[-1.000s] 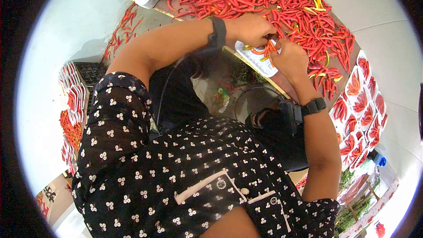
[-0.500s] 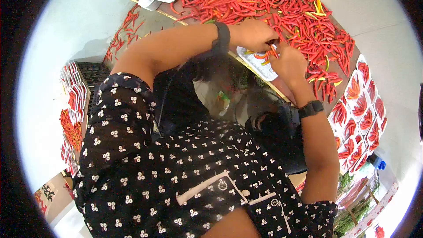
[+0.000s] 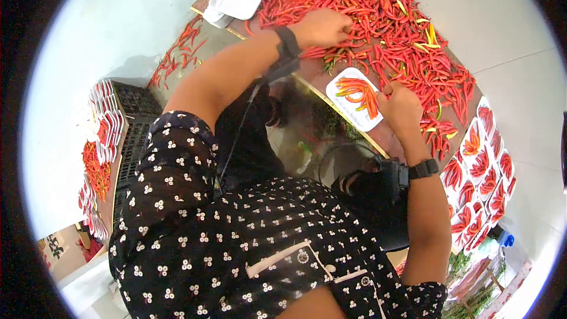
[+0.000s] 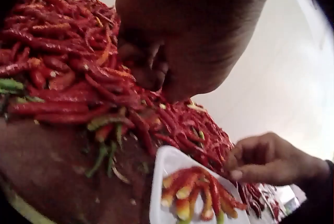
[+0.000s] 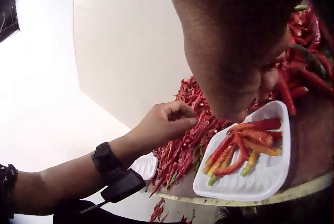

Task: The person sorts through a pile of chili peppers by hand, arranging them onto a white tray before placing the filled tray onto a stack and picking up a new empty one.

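A white foam tray (image 3: 356, 99) lies near the table edge with several red-orange chilies (image 5: 244, 148) fanned out in it, their tips yellow to green. My left hand (image 3: 323, 28) reaches to the near edge of a big heap of red chilies (image 3: 348, 0). In the right wrist view, its fingers bend loosely, with a gap between them and the thumb. My right hand (image 3: 401, 106) is at the tray's right rim, fingers bent and thumb extended, close to the chilies there. I cannot tell whether it pinches one.
Stacked white trays (image 3: 235, 1) stand at the table's far left corner. Filled chili trays (image 3: 481, 171) cover the right side. More filled trays (image 3: 105, 121) and loose chilies sit by a black crate (image 3: 136, 118) on the left. Scattered chilies (image 3: 183, 47) lie beyond the left table edge.
The chilies between both hands now lie in the tray. My left hand has moved left, away from it to the heap; my right hand has drawn to the tray's right rim.
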### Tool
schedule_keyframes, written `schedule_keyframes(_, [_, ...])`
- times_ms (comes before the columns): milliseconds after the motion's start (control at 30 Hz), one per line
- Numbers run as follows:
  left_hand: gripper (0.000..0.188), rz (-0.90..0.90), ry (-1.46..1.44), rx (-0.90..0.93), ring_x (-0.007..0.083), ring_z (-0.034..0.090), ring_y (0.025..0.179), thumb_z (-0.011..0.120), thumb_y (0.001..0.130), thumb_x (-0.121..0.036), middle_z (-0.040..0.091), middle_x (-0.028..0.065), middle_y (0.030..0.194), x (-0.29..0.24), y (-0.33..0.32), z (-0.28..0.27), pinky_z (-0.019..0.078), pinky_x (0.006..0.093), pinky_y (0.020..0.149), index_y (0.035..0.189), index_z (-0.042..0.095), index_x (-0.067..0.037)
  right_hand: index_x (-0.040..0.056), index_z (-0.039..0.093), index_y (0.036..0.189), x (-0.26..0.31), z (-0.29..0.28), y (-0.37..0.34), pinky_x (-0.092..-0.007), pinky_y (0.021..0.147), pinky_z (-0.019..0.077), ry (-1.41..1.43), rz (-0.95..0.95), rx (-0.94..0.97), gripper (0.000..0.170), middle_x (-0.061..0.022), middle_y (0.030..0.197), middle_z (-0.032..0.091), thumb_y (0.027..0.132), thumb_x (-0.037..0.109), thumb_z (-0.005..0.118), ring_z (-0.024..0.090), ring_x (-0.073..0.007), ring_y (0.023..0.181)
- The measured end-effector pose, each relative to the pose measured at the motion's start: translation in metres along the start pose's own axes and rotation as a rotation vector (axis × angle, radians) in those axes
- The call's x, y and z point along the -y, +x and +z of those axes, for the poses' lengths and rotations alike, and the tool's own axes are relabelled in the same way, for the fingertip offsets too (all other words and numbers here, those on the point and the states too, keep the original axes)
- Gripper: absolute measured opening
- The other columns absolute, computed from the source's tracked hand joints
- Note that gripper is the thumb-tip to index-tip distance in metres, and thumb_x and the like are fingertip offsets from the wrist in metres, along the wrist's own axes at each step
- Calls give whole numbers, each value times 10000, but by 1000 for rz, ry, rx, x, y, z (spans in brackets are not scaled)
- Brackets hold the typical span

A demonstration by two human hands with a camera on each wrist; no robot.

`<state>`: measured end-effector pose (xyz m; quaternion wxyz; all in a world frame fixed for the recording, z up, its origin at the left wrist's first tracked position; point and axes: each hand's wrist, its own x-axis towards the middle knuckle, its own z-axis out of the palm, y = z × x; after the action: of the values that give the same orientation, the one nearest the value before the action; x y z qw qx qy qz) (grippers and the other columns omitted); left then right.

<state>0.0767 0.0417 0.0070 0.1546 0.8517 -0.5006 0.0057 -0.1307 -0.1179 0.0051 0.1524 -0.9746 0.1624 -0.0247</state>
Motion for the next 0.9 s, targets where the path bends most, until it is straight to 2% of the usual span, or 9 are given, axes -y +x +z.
schedule_keyframes(100, [162, -113, 71, 1, 328, 597, 756, 525, 742, -204, 615, 136, 780, 36, -6, -14, 459, 449, 635, 823, 594, -81, 79, 626, 771, -1, -3, 1, -420, 642, 483, 22, 0, -13, 218, -146, 722, 629, 722, 290, 645, 617, -320, 714])
schedule_keyframes(167, [164, -141, 162, -144, 338, 596, 798, 519, 736, -182, 619, 140, 814, 62, -16, -15, 464, 453, 655, 847, 581, -78, 81, 629, 767, -3, -3, 1, -418, 643, 484, 22, -12, -23, 215, -143, 724, 631, 723, 290, 645, 618, -318, 714])
schedule_keyframes(200, [164, -139, 163, -143, 338, 596, 798, 519, 736, -182, 619, 140, 814, 68, -21, -15, 464, 453, 655, 847, 581, -78, 71, 619, 748, -4, -2, 2, -433, 633, 486, 44, -21, -29, 215, -155, 716, 627, 715, 283, 633, 618, -330, 700])
schedule_keyframes(267, [186, -358, 225, -208, 348, 594, 842, 513, 724, -154, 622, 154, 853, 80, -29, -14, 469, 461, 680, 881, 569, -71, 62, 609, 730, -4, -2, 3, -448, 623, 488, 66, -31, -34, 215, -167, 707, 623, 706, 276, 621, 617, -341, 685])
schedule_keyframes(300, [210, -390, 249, -145, 364, 592, 849, 515, 716, -137, 623, 177, 863, 83, -31, -17, 472, 469, 700, 904, 559, -54, 63, 612, 736, -4, -3, 3, -448, 628, 490, 59, -26, -16, 216, -167, 716, 625, 708, 277, 617, 620, -340, 691])
schedule_keyframes(600, [203, -413, 279, 29, 359, 611, 851, 507, 720, -108, 626, 201, 879, 94, -32, -12, 493, 459, 706, 888, 591, -29, 82, 632, 783, 0, -2, 5, -434, 662, 484, 3, -2, 34, 206, -156, 726, 631, 735, 282, 623, 618, -330, 726])
schedule_keyframes(733, [197, -366, 305, 39, 360, 614, 834, 502, 718, -101, 626, 201, 877, 100, -30, -7, 494, 459, 702, 871, 599, -23, 85, 635, 791, 1, -1, 7, -433, 666, 487, -37, 21, 74, 207, -158, 728, 632, 733, 282, 613, 620, -330, 730])
schedule_keyframes(833, [185, -335, 279, -51, 360, 618, 810, 498, 719, -99, 624, 204, 877, 100, -29, -3, 495, 452, 696, 846, 603, -14, 87, 640, 797, 1, 0, 7, -432, 668, 488, -47, 18, 84, 205, -159, 735, 634, 730, 278, 607, 622, -329, 731])
schedule_keyframes(900, [207, -359, 264, 6, 365, 591, 841, 521, 749, -182, 609, 202, 872, 98, -27, -4, 480, 465, 718, 854, 586, -17, 63, 628, 744, -1, 1, 5, -451, 632, 490, -2, -27, 25, 241, -180, 702, 621, 718, 301, 594, 617, -351, 682])
